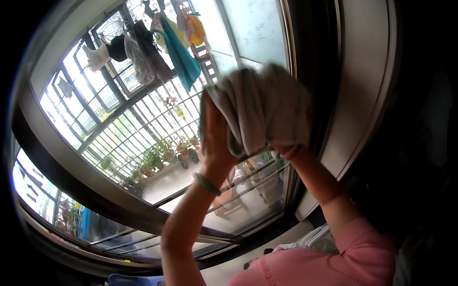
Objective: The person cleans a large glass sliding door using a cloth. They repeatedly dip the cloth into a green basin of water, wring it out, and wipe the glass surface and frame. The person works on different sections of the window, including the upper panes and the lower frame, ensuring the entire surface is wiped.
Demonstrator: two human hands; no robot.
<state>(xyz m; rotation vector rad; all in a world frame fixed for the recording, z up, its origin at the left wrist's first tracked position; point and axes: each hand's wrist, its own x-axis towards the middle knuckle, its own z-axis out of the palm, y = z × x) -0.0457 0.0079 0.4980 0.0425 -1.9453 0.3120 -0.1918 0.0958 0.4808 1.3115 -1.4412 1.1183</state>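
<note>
Both hands raised before a dark-framed sliding glass window (143, 143), holding a grey-green soft cloth (262, 107) against or just before the pane. The left hand (214, 136), a green bangle (206, 184) at its wrist, grips the cloth's left edge; the right hand (286, 151) is mostly hidden beneath the cloth's lower right, apparently clutching it. Judged step: wiping the glass; next calls for keeping the cloth flat on the pane.

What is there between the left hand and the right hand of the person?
In the head view, a grey-green cloth spans the stretch between the left hand and the right hand, held up before the glass door; the right hand is mostly hidden under it.
</note>
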